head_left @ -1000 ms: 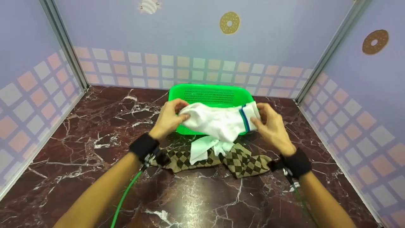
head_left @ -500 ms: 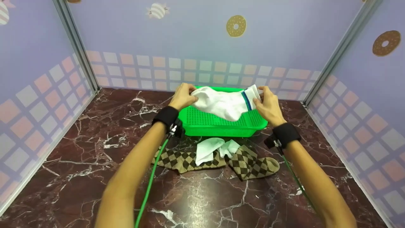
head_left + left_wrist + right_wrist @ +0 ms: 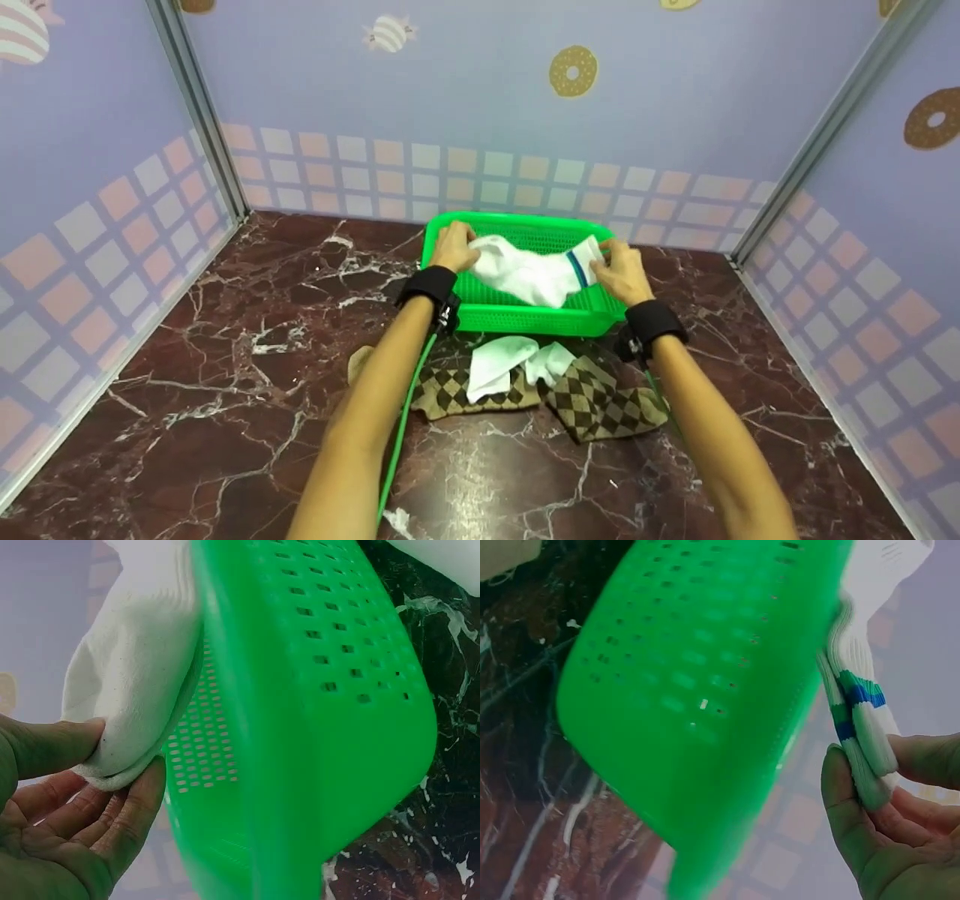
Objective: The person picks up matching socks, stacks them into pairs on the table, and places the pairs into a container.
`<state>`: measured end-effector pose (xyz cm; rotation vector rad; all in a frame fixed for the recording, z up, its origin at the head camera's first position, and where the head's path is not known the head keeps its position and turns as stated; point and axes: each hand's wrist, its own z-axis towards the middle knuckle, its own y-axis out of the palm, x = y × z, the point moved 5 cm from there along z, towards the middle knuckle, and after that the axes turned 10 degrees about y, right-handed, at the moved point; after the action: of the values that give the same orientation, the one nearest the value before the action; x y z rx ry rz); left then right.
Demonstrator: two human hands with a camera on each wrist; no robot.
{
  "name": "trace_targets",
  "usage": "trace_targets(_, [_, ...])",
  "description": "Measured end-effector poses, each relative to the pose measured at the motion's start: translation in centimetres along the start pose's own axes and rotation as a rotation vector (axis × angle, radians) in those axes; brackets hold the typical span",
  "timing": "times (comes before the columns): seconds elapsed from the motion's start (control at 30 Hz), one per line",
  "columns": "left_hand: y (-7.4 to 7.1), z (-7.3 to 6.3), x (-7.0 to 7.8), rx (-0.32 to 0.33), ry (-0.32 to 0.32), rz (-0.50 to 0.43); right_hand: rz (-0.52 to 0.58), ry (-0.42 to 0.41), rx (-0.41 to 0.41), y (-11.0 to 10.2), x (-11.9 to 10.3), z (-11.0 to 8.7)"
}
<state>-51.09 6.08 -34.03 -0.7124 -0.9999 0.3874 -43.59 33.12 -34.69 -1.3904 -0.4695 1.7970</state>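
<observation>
A pair of white socks (image 3: 525,274) with blue and green stripes hangs sideways over the green basket (image 3: 525,321), two layers showing at the cuff in the right wrist view. My left hand (image 3: 454,246) pinches the toe end between thumb and fingers; the left wrist view shows the white toe (image 3: 139,682) up close. My right hand (image 3: 624,271) pinches the cuff end, with the striped cuffs (image 3: 862,694) lying together. In front of the basket, small pale socks (image 3: 501,364) lie on brown checkered socks (image 3: 596,401), partly hidden by my left arm.
The basket stands near the back wall (image 3: 337,90) on a dark red marbled table (image 3: 225,420). Side walls rise at left and right. A green cable (image 3: 401,439) runs from my left wristband (image 3: 429,285) along the arm.
Both hands have carried the white socks forward from in front of the basket to over its inside, then lowered them. The socks on the table lie as before. The head view has shifted slightly.
</observation>
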Motion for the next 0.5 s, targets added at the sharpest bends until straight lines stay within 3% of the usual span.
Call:
trace_targets(0.23, [2.2,0.3,-1.0,-0.054,-0.066,0.008,-0.014,0.018,-0.026,2.1,1.5,0.1])
trace_targets(0.5, [3.8,0.4,-1.6,-0.083,-0.068,0.016,-0.042,0.039,-0.068,3.8,2.5,0.5])
